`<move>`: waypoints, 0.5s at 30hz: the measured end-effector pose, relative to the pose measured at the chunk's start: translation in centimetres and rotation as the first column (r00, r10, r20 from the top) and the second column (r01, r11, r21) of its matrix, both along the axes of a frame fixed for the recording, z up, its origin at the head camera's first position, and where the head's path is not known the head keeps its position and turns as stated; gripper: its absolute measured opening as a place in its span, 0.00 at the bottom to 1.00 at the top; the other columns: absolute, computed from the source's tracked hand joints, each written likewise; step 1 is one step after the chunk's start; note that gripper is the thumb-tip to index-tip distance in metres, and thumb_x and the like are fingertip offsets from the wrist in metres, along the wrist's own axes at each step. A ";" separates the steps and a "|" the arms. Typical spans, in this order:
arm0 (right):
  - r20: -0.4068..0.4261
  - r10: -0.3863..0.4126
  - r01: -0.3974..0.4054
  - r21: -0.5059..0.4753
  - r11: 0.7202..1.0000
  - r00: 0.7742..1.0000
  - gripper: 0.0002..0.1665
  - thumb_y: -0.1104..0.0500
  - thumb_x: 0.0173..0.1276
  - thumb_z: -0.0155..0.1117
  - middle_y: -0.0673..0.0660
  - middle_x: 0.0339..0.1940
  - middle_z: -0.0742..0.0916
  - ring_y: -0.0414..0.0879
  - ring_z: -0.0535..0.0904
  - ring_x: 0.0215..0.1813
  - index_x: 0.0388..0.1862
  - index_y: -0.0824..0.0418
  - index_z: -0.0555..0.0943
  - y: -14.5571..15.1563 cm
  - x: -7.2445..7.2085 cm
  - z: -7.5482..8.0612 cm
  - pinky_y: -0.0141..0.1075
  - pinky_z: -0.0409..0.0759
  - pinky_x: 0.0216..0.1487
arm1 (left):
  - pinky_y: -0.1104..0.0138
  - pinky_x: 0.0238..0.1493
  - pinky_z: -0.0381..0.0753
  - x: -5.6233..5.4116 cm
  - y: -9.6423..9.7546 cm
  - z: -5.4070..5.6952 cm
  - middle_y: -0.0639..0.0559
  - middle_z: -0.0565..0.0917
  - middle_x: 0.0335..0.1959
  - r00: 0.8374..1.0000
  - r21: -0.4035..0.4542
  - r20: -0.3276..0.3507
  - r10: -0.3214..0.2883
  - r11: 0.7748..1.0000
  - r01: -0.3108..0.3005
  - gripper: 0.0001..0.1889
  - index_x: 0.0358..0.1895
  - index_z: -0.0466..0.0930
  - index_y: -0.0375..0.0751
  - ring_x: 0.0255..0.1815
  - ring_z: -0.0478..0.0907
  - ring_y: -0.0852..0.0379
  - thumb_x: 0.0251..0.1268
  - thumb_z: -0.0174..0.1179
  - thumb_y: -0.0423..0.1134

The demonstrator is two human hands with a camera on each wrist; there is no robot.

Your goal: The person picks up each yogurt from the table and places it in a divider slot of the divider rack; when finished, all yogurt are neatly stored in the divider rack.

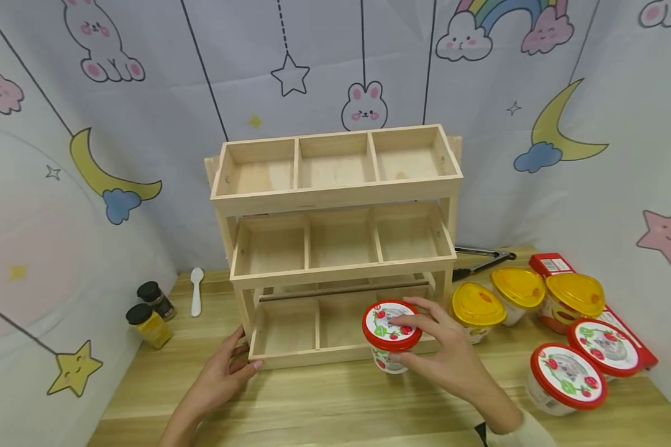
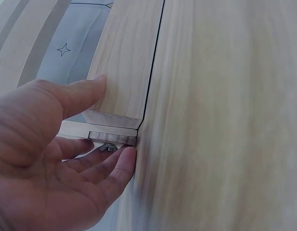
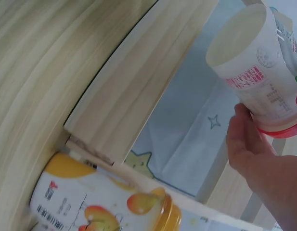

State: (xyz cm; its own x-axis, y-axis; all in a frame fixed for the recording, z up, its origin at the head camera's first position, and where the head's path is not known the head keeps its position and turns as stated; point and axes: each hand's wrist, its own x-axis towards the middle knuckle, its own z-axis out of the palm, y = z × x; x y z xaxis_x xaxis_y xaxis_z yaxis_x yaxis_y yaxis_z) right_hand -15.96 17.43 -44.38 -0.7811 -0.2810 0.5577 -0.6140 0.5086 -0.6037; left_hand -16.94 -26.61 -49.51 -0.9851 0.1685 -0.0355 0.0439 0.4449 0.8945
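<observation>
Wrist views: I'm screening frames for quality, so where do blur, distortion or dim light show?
Left wrist: grain on the tabletop looks soft and smeared, while the left hand is clearer; the picture is somewhat dim. Right wrist: the lower edge of the wooden rack bows, likely lens distortion; small print on the held tub is too soft to read.

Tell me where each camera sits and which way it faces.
Head: worn on the head, looking forward and down at the three-tier wooden rack; left hand and right hand show.
Left wrist: worn on that wrist, looking at a corner of the rack; only the left hand shows.
Right wrist: worn on that wrist, looking at the red-lidded cup and a yellow-lidded cup; only the right hand shows.
Shared: head and right wrist both show the held red-lidded cup.
</observation>
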 end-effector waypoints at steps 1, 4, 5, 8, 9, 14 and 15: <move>-0.007 0.004 -0.004 -0.001 1.000 1.000 0.33 0.53 0.55 0.90 0.52 0.75 0.80 0.47 0.84 0.64 0.60 0.39 0.88 -0.2 -0.1 0.0 0.36 0.90 0.60 | 0.62 0.68 0.89 0.0 0.0 0.0 0.26 0.54 0.86 1.000 0.003 0.003 0.002 1.000 -0.002 0.50 0.88 0.43 0.33 0.80 0.69 0.26 0.75 0.69 0.34; -0.022 0.018 -0.019 -0.012 1.000 1.000 0.33 0.55 0.54 0.91 0.53 0.75 0.80 0.47 0.84 0.64 0.59 0.40 0.88 -1.0 -0.2 0.0 0.34 0.89 0.61 | 0.62 0.68 0.89 0.0 0.0 0.1 0.26 0.54 0.86 1.000 0.004 0.009 0.005 1.000 -0.005 0.49 0.88 0.43 0.33 0.80 0.70 0.26 0.75 0.68 0.34; -0.024 0.027 -0.028 -0.017 0.999 0.999 0.33 0.56 0.54 0.91 0.54 0.75 0.80 0.47 0.84 0.64 0.59 0.40 0.88 -1.3 -0.3 0.0 0.33 0.89 0.61 | 0.62 0.68 0.89 0.1 0.0 0.1 0.26 0.54 0.86 1.000 0.003 0.009 0.003 1.000 -0.003 0.49 0.88 0.43 0.32 0.80 0.69 0.26 0.75 0.68 0.34; -0.034 0.056 -0.057 -0.032 0.998 0.998 0.33 0.57 0.54 0.91 0.56 0.74 0.80 0.48 0.85 0.63 0.59 0.41 0.89 -2.2 -0.5 -0.1 0.32 0.89 0.62 | 0.60 0.68 0.89 0.3 0.0 0.2 0.25 0.53 0.86 1.000 0.010 0.002 -0.009 1.000 0.009 0.49 0.88 0.43 0.31 0.80 0.68 0.25 0.76 0.68 0.33; -0.038 0.065 -0.067 -0.036 0.997 0.997 0.33 0.57 0.54 0.91 0.56 0.74 0.80 0.49 0.86 0.63 0.59 0.41 0.89 -2.6 -0.6 -0.1 0.32 0.89 0.62 | 0.60 0.68 0.89 0.3 0.0 0.2 0.25 0.53 0.86 1.000 0.013 -0.003 -0.012 1.000 0.012 0.49 0.88 0.43 0.30 0.80 0.68 0.24 0.75 0.68 0.33; -0.037 0.104 -0.105 -0.052 0.993 0.994 0.33 0.55 0.55 0.90 0.57 0.76 0.79 0.50 0.85 0.66 0.60 0.40 0.88 -4.1 -1.2 -0.2 0.35 0.89 0.65 | 0.59 0.69 0.89 0.4 0.1 0.4 0.25 0.53 0.86 1.000 0.012 -0.016 -0.013 1.000 0.013 0.49 0.88 0.44 0.31 0.81 0.66 0.24 0.75 0.68 0.33; -0.033 0.112 -0.114 -0.058 0.992 0.993 0.33 0.55 0.55 0.90 0.57 0.76 0.79 0.51 0.85 0.66 0.60 0.40 0.88 -4.4 -1.3 -0.2 0.36 0.89 0.65 | 0.59 0.69 0.89 0.3 0.2 0.4 0.25 0.53 0.86 1.000 0.013 -0.015 -0.009 1.000 0.009 0.49 0.88 0.44 0.31 0.81 0.66 0.24 0.75 0.68 0.34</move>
